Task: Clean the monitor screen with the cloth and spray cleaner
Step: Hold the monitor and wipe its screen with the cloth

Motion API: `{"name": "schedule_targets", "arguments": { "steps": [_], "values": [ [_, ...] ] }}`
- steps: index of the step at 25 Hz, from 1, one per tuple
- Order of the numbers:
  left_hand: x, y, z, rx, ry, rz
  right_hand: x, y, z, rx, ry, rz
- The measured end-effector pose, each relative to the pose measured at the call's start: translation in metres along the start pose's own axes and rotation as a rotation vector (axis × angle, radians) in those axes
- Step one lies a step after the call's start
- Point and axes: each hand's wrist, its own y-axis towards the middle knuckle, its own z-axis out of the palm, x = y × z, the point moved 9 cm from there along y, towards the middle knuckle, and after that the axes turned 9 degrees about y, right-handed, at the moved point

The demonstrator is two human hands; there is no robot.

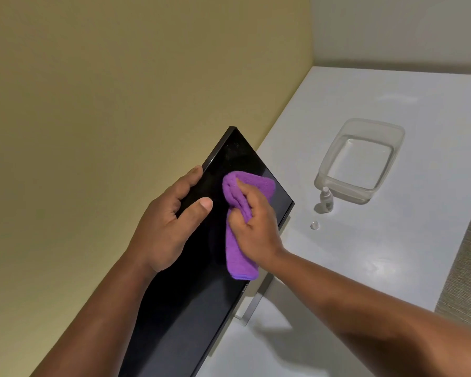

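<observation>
Flat black monitor point(201, 295) standing on white desk point(392, 254). To monitor's right: small clear spray bottle point(326, 199), tiny round cap point(314, 225) just before it, clear rectangular plastic tub point(335, 172) just behind it. Bunched purple cloth point(241, 227) against monitor's face.

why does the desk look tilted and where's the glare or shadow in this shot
Head view: wide-angle lens and a tilted head skew the white desk; soft glare patches lie on it near the clear tub; the right arm's shadow falls below the monitor; faint specks show by its top corner.
</observation>
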Motion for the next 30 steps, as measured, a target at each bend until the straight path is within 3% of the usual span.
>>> {"name": "schedule_targets", "arguments": {
  "steps": [4,9,15,19,26,30],
  "values": [
    [-0.001,0.001,-0.003,-0.038,0.059,0.008,-0.018,0.013,-0.026,-0.154,-0.009,0.151],
    [-0.007,0.011,0.000,0.032,0.186,0.003,-0.002,0.008,-0.002,-0.061,0.039,0.031],
    [-0.027,0.035,0.008,0.042,0.223,0.056,-0.038,-0.006,-0.026,-0.079,-0.136,0.136],
    [-0.029,0.035,0.016,0.023,0.214,0.086,-0.038,0.012,-0.038,-0.182,-0.091,0.247],
    [-0.027,0.035,0.012,-0.008,0.112,0.058,-0.004,0.030,-0.012,-0.090,-0.111,0.005],
    [-0.025,0.036,0.012,-0.003,-0.036,0.031,-0.055,0.006,-0.041,-0.113,-0.012,0.301]
  ]
}}
